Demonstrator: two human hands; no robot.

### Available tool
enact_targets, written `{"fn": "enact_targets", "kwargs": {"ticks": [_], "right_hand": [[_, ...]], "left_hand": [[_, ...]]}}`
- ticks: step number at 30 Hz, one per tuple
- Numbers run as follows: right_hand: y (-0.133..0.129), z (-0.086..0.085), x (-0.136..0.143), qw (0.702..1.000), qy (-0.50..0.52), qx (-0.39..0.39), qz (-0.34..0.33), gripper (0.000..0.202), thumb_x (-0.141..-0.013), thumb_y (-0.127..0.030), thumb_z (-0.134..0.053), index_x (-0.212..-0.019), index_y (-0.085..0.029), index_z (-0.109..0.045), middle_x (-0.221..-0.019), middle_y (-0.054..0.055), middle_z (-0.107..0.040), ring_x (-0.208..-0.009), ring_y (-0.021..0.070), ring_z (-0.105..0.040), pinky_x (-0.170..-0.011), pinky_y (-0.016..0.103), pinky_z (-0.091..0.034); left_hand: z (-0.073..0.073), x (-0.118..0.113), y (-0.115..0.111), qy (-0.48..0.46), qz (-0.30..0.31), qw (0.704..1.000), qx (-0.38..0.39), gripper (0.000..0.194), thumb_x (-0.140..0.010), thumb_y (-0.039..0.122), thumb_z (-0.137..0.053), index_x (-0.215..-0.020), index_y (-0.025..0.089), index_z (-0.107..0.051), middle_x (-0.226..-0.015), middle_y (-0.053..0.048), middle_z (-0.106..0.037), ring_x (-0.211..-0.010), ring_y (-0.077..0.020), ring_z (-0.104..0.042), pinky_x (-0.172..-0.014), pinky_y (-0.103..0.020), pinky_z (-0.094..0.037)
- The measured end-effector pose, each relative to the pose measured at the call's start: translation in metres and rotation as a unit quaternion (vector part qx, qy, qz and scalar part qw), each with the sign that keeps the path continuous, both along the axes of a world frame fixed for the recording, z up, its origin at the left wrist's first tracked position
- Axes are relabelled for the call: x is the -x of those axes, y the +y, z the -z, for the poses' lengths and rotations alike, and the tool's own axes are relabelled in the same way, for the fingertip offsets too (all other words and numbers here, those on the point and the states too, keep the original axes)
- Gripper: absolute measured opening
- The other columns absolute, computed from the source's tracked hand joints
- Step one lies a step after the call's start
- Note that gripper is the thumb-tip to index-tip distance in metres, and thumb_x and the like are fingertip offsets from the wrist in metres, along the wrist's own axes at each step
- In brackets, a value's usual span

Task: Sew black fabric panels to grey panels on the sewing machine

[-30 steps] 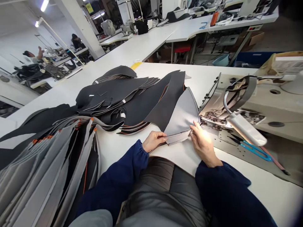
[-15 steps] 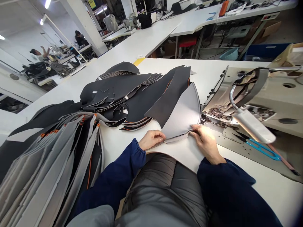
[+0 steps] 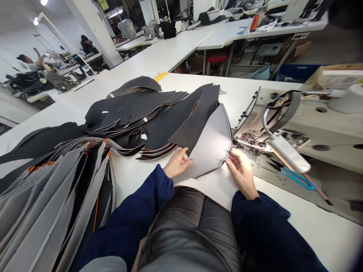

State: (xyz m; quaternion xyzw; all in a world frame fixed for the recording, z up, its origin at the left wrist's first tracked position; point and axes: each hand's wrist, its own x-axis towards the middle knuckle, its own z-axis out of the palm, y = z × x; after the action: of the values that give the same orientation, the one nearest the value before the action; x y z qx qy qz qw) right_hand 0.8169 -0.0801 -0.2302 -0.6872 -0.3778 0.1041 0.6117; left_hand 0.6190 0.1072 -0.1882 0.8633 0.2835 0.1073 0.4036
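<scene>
1. The grey fabric panel point(image 3: 211, 151) lies on the white tabletop point(image 3: 283, 226), its right curved edge at the needle area of the sewing machine point(image 3: 283, 124).
2. The left hand point(image 3: 177, 163) rests on the panel's left edge, its grip pinching that edge.
3. The right hand point(image 3: 241, 172) presses the panel's right edge just beside the needle, fingers together.
4. Stacks of black pieces point(image 3: 133, 109) lie far left; blue scissors point(image 3: 296, 177) lie right.
</scene>
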Motion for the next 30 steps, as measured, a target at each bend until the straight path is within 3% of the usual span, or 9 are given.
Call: {"fn": "enact_targets", "kwargs": {"ticks": [3, 7, 9, 12, 16, 18, 20, 24, 30], "right_hand": [[0.002, -0.001, -0.002, 0.981, 0.190, 0.007, 0.039, 0.059, -0.079, -0.058, -0.062, -0.125, -0.023, -0.048, -0.126, 0.011, -0.053, -0.100, 0.0230, -0.062, -0.089, 0.042, -0.055], [0.005, -0.008, -0.011, 0.969, 0.244, 0.032, 0.033, 0.066, -0.064, -0.058, -0.074, -0.114, -0.020, -0.055, -0.096, 0.005, -0.060, -0.081, 0.0195, -0.061, -0.073, 0.034, -0.057], [0.003, -0.012, -0.012, 0.967, 0.251, 0.040, 0.003, 0.055, -0.058, -0.054, -0.078, -0.097, -0.019, -0.060, -0.075, 0.002, -0.058, -0.069, 0.0180, -0.058, -0.065, 0.032, -0.055], [0.001, -0.017, -0.010, 0.959, 0.276, 0.051, -0.033, 0.043, -0.059, -0.051, -0.078, -0.082, -0.020, -0.058, -0.058, -0.004, -0.050, -0.052, 0.0139, -0.051, -0.052, 0.029, -0.050], [0.001, -0.019, -0.004, 0.946, 0.312, 0.061, -0.071, 0.044, -0.063, -0.055, -0.076, -0.067, -0.021, -0.050, -0.052, -0.005, -0.046, -0.044, 0.0111, -0.046, -0.043, 0.025, -0.043], [0.001, -0.021, -0.003, 0.937, 0.331, 0.060, -0.094, 0.046, -0.061, -0.056, -0.078, -0.063, -0.020, -0.048, -0.051, -0.004, -0.046, -0.043, 0.0105, -0.045, -0.042, 0.025, -0.042], [-0.001, -0.023, -0.002, 0.929, 0.348, 0.055, -0.115, 0.046, -0.061, -0.056, -0.078, -0.064, -0.019, -0.051, -0.053, -0.003, -0.048, -0.043, 0.0104, -0.046, -0.042, 0.025, -0.042], [-0.005, -0.030, 0.001, 0.919, 0.368, 0.035, -0.140, 0.043, -0.064, -0.055, -0.076, -0.066, -0.018, -0.053, -0.057, -0.002, -0.050, -0.045, 0.0099, -0.047, -0.044, 0.024, -0.044], [-0.005, -0.033, 0.005, 0.920, 0.360, 0.036, -0.152, 0.043, -0.068, -0.057, -0.071, -0.067, -0.019, -0.050, -0.057, -0.003, -0.049, -0.044, 0.0092, -0.047, -0.045, 0.024, -0.045]], "left_hand": [[-0.008, -0.020, 0.002, 0.081, 0.022, 0.996, -0.004, 0.064, -0.084, 0.048, -0.057, -0.134, 0.010, -0.045, -0.084, -0.004, -0.061, -0.072, -0.0170, -0.058, -0.066, -0.028, -0.044], [-0.023, -0.035, -0.008, 0.107, 0.068, 0.992, 0.022, 0.022, -0.078, 0.030, -0.060, -0.093, 0.014, -0.063, -0.054, 0.006, -0.043, -0.054, -0.0124, -0.044, -0.055, -0.024, -0.032], [-0.034, -0.030, -0.020, 0.067, 0.111, 0.984, 0.123, 0.014, -0.077, 0.028, -0.058, -0.078, 0.014, -0.059, -0.056, 0.005, -0.044, -0.054, -0.0106, -0.042, -0.054, -0.023, -0.031], [-0.055, -0.014, -0.037, 0.016, 0.173, 0.939, 0.297, 0.022, -0.077, 0.034, -0.056, -0.083, 0.013, -0.059, -0.072, 0.000, -0.056, -0.064, -0.0126, -0.051, -0.060, -0.023, -0.038], [-0.075, 0.000, -0.045, 0.006, 0.263, 0.924, 0.278, 0.015, -0.071, 0.027, -0.063, -0.071, 0.012, -0.062, -0.084, -0.003, -0.058, -0.082, -0.0180, -0.054, -0.077, -0.027, -0.042], [-0.075, 0.001, -0.044, -0.008, 0.260, 0.917, 0.301, 0.015, -0.066, 0.025, -0.068, -0.073, 0.013, -0.063, -0.089, -0.004, -0.059, -0.088, -0.0204, -0.054, -0.082, -0.029, -0.042], [-0.068, -0.001, -0.041, -0.023, 0.190, 0.900, 0.393, 0.031, -0.064, 0.026, -0.072, -0.092, 0.015, -0.065, -0.093, -0.004, -0.062, -0.087, -0.0203, -0.057, -0.077, -0.028, -0.045], [-0.043, -0.005, -0.036, -0.057, 0.043, 0.816, 0.574, 0.057, -0.065, 0.035, -0.071, -0.118, 0.016, -0.059, -0.098, -0.007, -0.067, -0.077, -0.0205, -0.063, -0.067, -0.029, -0.048], [-0.027, -0.006, -0.035, -0.039, 0.036, 0.730, 0.682, 0.060, -0.057, 0.028, -0.063, -0.113, 0.007, -0.062, -0.091, -0.013, -0.070, -0.081, -0.0288, -0.067, -0.072, -0.037, -0.050]]}}
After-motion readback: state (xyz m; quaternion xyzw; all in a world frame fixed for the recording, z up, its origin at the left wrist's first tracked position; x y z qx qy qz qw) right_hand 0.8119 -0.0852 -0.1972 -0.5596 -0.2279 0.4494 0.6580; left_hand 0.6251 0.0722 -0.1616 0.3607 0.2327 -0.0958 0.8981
